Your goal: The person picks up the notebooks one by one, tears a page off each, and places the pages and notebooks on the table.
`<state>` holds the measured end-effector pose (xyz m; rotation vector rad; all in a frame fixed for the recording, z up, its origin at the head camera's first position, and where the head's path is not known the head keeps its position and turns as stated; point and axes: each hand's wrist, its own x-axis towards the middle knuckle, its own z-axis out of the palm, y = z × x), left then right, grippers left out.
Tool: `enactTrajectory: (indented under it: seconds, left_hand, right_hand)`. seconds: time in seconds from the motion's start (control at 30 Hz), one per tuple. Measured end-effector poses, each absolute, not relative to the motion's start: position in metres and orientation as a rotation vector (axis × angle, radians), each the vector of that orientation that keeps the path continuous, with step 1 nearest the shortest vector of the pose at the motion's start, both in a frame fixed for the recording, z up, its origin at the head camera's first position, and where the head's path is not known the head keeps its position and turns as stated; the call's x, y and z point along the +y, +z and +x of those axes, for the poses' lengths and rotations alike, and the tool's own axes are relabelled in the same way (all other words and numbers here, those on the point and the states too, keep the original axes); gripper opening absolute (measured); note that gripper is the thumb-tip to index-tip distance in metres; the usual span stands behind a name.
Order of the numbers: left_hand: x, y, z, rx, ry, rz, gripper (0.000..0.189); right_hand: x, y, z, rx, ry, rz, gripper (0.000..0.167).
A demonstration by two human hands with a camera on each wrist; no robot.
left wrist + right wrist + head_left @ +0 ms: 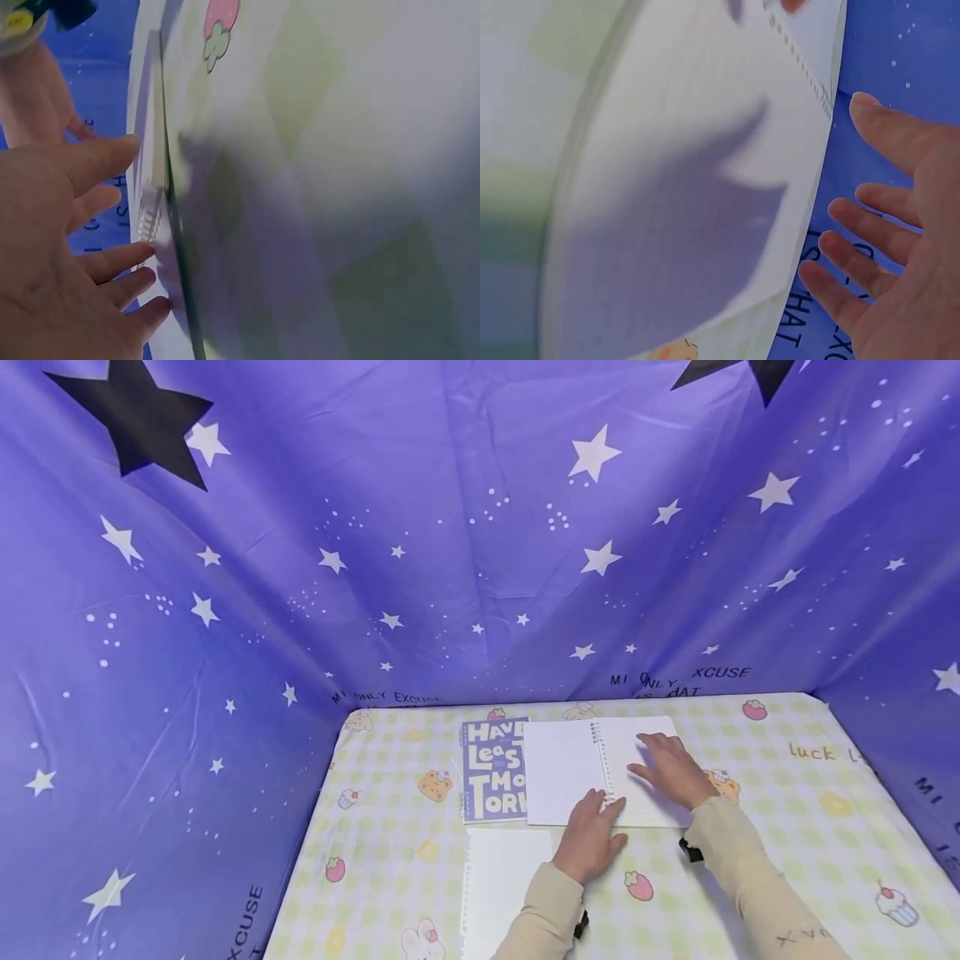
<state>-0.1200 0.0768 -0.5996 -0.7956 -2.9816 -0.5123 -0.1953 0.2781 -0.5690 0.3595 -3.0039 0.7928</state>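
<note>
An open spiral-bound notebook (562,772) lies flat near the back of the table, both facing pages white. My left hand (588,839) is at its lower edge, fingertips by the spiral binding (148,225) and the fingers loosely spread in the left wrist view. Over the ruled right-hand page (682,195) hovers my right hand (900,240), fingers apart with nothing between them, casting a shadow on the paper. A purple notebook (495,777) with large white letters is partly covered by the open one's left side.
Another notebook (506,877) with a white ruled page and a coil on its left lies nearer the front, partly behind my left sleeve (543,914). A checked tablecloth (757,810) covers the table. Blue star-printed curtains (465,527) stand behind and at both sides.
</note>
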Motion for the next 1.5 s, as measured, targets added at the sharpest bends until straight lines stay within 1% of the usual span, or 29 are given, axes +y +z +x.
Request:
enactTrajectory:
  seconds: [0.2,0.4,0.7,1.0,1.23,1.5]
  left_hand:
    - [0.08,-0.603,-0.117,-3.029,-0.387,-0.786,0.06]
    - [0.082,-0.608,-0.12,-2.923,-0.278,-0.748,0.059]
    - [0.083,-0.611,-0.127,-2.84,-0.213,-0.7,0.064]
    - [0.088,-0.61,-0.127,-2.886,-0.185,-0.571,0.056]
    - [0.088,-0.608,-0.123,-2.924,-0.216,-0.519,0.056]
    - [0.089,-0.607,-0.121,-2.914,-0.236,-0.539,0.053]
  right_hand:
    - [0.283,-0.565,-0.204,-2.978,0.76,0.393,0.06]
    - [0.282,-0.565,-0.208,-2.961,0.721,0.42,0.059]
    - [0.277,-0.574,-0.22,-2.994,0.663,0.427,0.06]
    - [0.269,-0.586,-0.23,-3.013,0.574,0.43,0.056]
    - [0.266,-0.595,-0.234,-3.038,0.495,0.435,0.052]
    - [0.264,-0.601,-0.236,-3.058,0.448,0.391,0.062]
